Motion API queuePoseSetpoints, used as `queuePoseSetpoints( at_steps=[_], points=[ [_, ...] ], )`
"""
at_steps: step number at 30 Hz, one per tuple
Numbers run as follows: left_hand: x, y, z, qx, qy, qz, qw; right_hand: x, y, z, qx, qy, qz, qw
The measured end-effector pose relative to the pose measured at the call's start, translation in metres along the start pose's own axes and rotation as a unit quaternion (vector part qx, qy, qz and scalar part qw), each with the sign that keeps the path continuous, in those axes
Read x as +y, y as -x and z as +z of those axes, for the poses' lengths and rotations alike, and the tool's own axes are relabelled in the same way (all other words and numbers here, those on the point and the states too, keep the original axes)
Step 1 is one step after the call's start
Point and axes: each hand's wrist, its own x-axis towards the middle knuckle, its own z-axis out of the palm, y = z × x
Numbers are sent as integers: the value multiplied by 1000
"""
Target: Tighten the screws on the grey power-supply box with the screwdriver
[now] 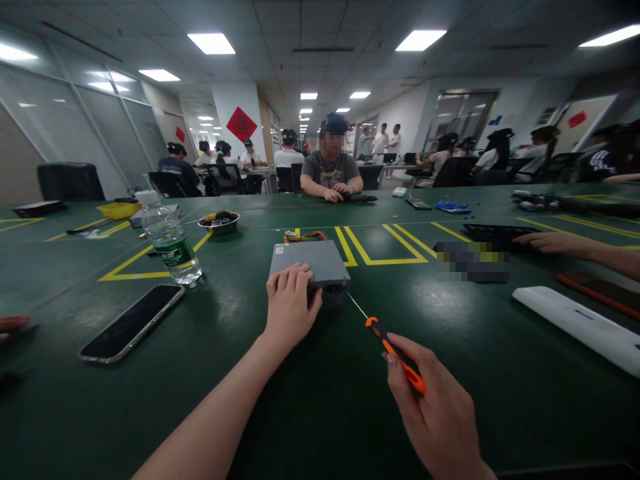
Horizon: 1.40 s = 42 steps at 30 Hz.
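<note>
Metal box [320,257] under the left hand [289,303], screwdriver [396,355] in the right hand [440,410]
Left grip clasps the box's near edge; right grip pinches the handle. Pressing the box firmly and holding the shaft straight should help; tip contact is too small to tell. The box lies flat on the bench [310,407], cables [313,235] behind.

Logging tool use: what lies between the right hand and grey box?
The head view shows a screwdriver, held in the right hand and pointing toward the box.
</note>
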Motion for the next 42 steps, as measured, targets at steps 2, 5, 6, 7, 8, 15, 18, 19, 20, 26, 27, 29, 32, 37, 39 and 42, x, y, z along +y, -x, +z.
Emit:
queuePoseSetpoints(
  at_steps=[2, 5, 6, 7, 8, 15, 18, 19, 20, 26, 27, 29, 32, 37, 39, 42],
  points=[
    [-1, 0, 0, 1, 1, 0, 1000, -1, -1, 0, 1, 0, 1, 1000],
    [-2, 2, 0, 0, 0, -1, 1000, -3, -1, 1, 1, 1, 1, 1000],
    [-3, 2, 0, -1, 0, 0, 1000, -3, 0, 2, 1, 2, -1, 1000],
    [-3, 2, 0, -2, -1, 1, 1000, -4, 0, 2, 2, 4, -5, 1000],
    [-3, 2, 0, -2, -3, 1, 1000, -4, 0, 2, 2, 8, -10, 1000],
    [0, 0, 1, 3, -10, 2, 1000, -6, -2, 4, 5, 58, -94, 994],
    [0, -1, 1, 1, -9, 2, 1000, -8, -1, 7, -8, 103, -127, 987],
    [0, -1, 1, 0, -8, 3, 1000, -8, 0, 8, -10, 118, -133, 984],
    [-1, -1, 1, 0, -7, 4, 1000, -8, 1, 9, -10, 129, -139, 982],
    [-3, -1, 3, 3, -3, 1, 1000, -5, 6, 12, -19, 147, -158, 976],
    [-3, -1, 3, 2, -2, 2, 1000, -4, 6, 12, -25, 150, -160, 975],
    [-4, -1, 4, 2, 1, 5, 1000, -2, 8, 10, -48, 156, -166, 972],
    [-5, -2, 4, 1, 6, 8, 1000, 1, 12, 7, -101, 166, -178, 965],
    [-5, -2, 2, -1, 15, 11, 1000, 4, 6, 3, -115, 156, -168, 967],
    [-5, -2, 2, -1, 16, 12, 1000, 3, 0, -1, -86, 135, -141, 977],
    [-6, -2, 3, 0, 15, 12, 1000, 1, -8, -6, -55, 99, -75, 991]
  ],
)
